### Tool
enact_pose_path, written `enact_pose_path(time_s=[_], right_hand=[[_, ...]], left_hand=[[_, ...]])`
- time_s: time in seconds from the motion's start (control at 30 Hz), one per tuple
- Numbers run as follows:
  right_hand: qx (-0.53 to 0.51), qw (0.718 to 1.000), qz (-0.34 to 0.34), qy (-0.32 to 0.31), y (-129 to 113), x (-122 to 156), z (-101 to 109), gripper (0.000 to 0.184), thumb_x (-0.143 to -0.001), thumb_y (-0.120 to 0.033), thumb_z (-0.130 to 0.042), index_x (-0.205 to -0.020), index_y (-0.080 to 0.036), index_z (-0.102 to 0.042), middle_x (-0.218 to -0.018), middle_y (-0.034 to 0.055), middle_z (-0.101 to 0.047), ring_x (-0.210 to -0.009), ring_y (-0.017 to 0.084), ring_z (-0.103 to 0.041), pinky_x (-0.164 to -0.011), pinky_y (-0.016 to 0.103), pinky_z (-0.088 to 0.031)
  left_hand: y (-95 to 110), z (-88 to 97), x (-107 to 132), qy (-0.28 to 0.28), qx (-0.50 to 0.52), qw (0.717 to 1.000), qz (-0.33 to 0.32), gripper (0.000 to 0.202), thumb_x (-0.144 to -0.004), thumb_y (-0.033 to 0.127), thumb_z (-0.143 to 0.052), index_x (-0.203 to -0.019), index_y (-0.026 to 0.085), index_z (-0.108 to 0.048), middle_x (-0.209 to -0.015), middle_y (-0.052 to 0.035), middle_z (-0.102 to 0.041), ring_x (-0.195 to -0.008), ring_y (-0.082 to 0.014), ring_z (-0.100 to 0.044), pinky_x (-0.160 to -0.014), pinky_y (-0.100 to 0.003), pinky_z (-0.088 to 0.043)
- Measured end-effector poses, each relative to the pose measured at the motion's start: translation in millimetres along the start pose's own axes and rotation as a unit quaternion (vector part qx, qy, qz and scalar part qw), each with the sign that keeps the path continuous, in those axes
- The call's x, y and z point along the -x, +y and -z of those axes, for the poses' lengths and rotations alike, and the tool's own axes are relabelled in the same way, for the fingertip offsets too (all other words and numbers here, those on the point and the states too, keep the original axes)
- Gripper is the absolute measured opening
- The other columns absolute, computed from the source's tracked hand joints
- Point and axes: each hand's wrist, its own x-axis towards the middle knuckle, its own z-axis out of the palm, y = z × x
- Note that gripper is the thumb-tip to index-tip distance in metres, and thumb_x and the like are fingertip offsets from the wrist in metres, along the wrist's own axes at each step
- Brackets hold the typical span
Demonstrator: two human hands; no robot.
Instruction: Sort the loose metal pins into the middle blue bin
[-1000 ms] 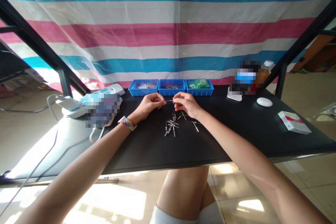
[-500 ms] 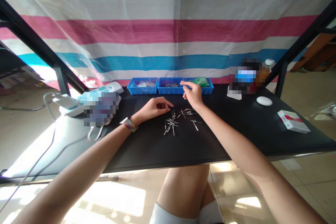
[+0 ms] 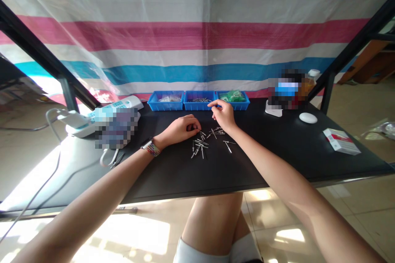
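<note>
Rivets [image 3: 201, 144] just below mid-frame are best pinched lightly, singly; left hand [image 3: 182, 129] curls its fingers, grip I can't tell, right hand [image 3: 224, 114] holds its fingers slightly apart

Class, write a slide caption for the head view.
Over a black table: left hand at scattered metal pins, right hand near three blue bins.

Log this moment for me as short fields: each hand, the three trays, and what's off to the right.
Left hand: beside the loose metal pieces; grip unclear
Right hand: near the middle tray and right tray; grip unclear
Left tray: whitish contents
Middle tray: thin metal pieces
Right tray: green contents
Off to right: white oval object, red-and-white box
</note>
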Motion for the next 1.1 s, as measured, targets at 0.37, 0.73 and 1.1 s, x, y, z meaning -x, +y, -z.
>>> enact_pose_path(time_s=[0.37, 0.73, 1.1], right_hand=[[-0.036, 0.996, -0.016, -0.080, -6, 4, 0, 0.014, -0.081, -0.030, -0.062, -0.080, -0.020, -0.072, -0.073, -0.0004, -0.069, -0.050, 0.012, -0.061, -0.048, 0.024, -0.047], [-0.116, 0.980, -0.057, -0.149, -12, 8, -4, 0.022, -0.078, -0.040, -0.075, -0.080, -0.018, -0.071, -0.071, -0.0006, -0.067, -0.051, 0.012, -0.062, -0.047, 0.022, -0.049], [-0.152, 0.970, -0.087, -0.167, -13, 10, -4, 0.021, -0.072, -0.034, -0.079, -0.081, -0.018, -0.070, -0.070, -0.0007, -0.069, -0.052, 0.013, -0.066, -0.046, 0.022, -0.054]], left_hand=[[-1, 2.4, -2, 0.063, 0.154, 0.985, 0.052, 0.021, -0.091, 0.037, -0.069, -0.094, 0.016, -0.069, -0.083, -0.0027, -0.066, -0.069, -0.0136, -0.054, -0.062, -0.026, -0.043], [-8, 7.1, -5, 0.169, 0.254, 0.948, 0.092, 0.035, -0.081, 0.046, -0.085, -0.094, 0.017, -0.072, -0.080, -0.0013, -0.064, -0.067, -0.0122, -0.056, -0.057, -0.023, -0.046], [-9, 6.6, -7, 0.184, 0.264, 0.942, 0.097, 0.038, -0.071, 0.038, -0.092, -0.094, 0.016, -0.071, -0.079, -0.0011, -0.066, -0.066, -0.0118, -0.058, -0.058, -0.024, -0.048]])
